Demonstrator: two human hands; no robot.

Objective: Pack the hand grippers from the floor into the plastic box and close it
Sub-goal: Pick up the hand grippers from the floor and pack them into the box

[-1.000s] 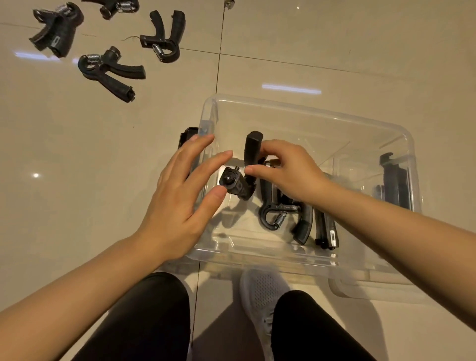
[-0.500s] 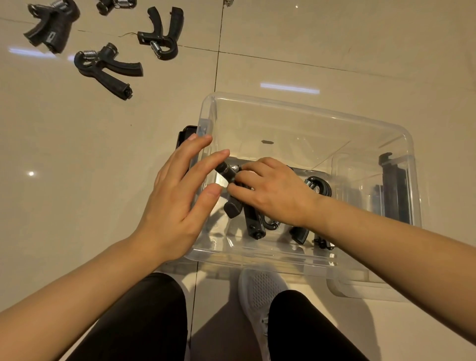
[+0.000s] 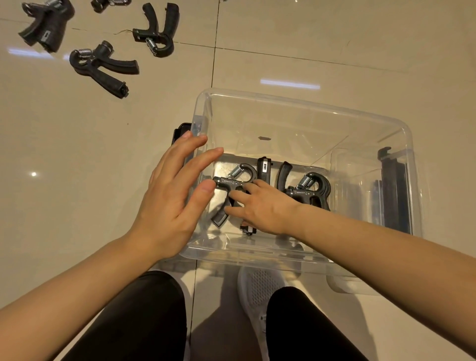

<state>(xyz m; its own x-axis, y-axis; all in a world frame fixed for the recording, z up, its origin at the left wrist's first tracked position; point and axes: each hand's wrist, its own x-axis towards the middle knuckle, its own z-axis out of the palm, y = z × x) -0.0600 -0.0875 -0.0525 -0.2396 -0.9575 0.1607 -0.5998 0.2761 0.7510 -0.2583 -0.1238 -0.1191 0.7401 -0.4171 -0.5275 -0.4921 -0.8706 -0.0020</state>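
Tiled floor (image 3: 334, 38); top hand grippers (image 3: 108, 3) cropped

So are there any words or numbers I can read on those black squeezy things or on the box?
None can be read.
Hand gripper under the right hand: a row of small pale marks on its bar, too small to read.
Gripper further right in the plastic box: the same kind of marks, too small.
Upright handle in the box: a pale label, blurred.
Gripper on the floor, top left: a small patch, blurred.
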